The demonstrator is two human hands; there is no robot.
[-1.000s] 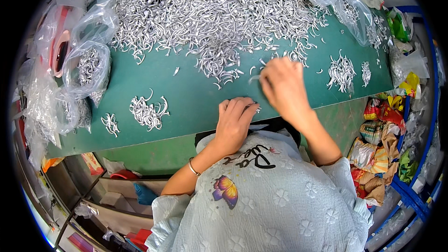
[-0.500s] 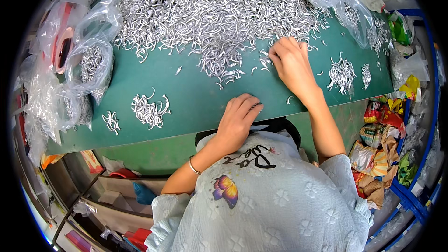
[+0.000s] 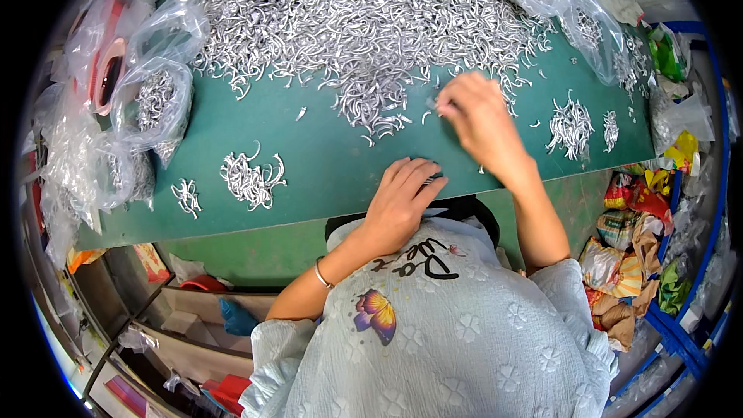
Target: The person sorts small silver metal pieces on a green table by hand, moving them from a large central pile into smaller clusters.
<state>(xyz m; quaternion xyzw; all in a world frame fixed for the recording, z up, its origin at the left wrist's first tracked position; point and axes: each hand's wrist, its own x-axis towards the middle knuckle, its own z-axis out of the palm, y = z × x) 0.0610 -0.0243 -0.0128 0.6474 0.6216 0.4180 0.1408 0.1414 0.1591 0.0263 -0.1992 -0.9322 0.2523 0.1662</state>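
A big heap of small curved silver metal pieces (image 3: 348, 31) covers the far part of the green table (image 3: 325, 162). At its near edge my right hand (image 3: 484, 124) hovers over the table with fingers pinched together. Its fingertips are blurred, so what they hold is unclear. Close to the table's front edge rests my left hand (image 3: 402, 201), fingers curled and thumb drawn in. Something small and greyish shows between its thumb and forefinger. A few loose pieces lie around my right hand.
Small piles of the same pieces lie at left (image 3: 252, 180) and at right (image 3: 570, 128). Clear plastic bags (image 3: 159, 101) with pieces stand on the left, with another bag (image 3: 584, 27) at the far right. Colourful packages (image 3: 619, 255) sit beside a blue rack (image 3: 689, 333).
My right hand has drawn back slightly from the heap's edge toward me, its fingers now closer together. The left hand has barely moved.
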